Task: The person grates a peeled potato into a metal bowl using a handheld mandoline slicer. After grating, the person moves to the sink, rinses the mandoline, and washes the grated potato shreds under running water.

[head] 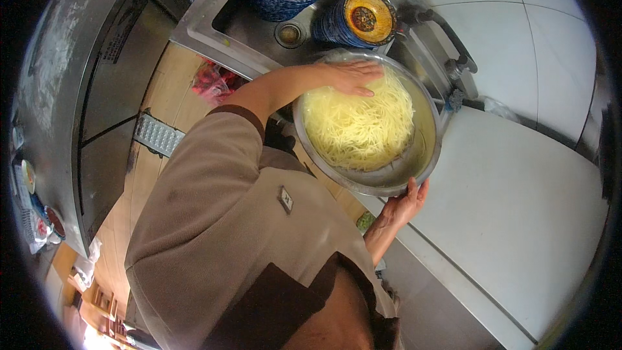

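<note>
A large round stainless steel basin spans the sink's edge and the white worktop, tilted. It holds a heap of thin pale-yellow shreds, like shredded potato, with water around them. My left hand lies palm down over the far side of the heap, fingers slightly apart. Clear plastic film shows at the rim beside it. My right hand grips the basin's near rim, its fingers partly hidden below.
Stacked blue-rimmed bowls and another stack with a yellow top bowl stand in the steel sink. A black-handled tap is beside it. The white worktop adjoins. A red plastic bag lies below.
</note>
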A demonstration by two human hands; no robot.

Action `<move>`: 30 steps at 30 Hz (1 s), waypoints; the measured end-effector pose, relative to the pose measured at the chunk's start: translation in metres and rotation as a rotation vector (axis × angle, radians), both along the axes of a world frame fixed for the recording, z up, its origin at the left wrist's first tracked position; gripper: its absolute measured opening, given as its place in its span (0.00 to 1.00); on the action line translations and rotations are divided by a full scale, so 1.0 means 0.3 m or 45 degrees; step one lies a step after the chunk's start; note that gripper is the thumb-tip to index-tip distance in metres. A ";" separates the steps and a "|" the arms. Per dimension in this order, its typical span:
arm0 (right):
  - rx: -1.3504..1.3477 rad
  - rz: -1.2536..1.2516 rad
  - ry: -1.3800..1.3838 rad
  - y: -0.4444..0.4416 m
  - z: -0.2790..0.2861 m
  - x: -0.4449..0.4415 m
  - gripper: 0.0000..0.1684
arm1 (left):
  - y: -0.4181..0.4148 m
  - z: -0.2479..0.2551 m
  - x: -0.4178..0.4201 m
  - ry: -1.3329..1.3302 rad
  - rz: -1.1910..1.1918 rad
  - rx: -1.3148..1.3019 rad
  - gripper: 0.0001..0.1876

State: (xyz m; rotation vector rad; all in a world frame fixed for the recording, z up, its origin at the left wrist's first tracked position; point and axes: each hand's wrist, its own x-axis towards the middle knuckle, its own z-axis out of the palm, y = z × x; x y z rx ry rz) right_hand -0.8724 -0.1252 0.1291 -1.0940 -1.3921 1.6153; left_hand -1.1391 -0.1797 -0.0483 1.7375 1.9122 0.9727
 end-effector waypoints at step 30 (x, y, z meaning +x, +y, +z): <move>0.075 0.012 -0.099 -0.076 0.074 -0.066 0.30 | 0.040 -0.071 -0.008 -0.062 -0.072 0.020 0.36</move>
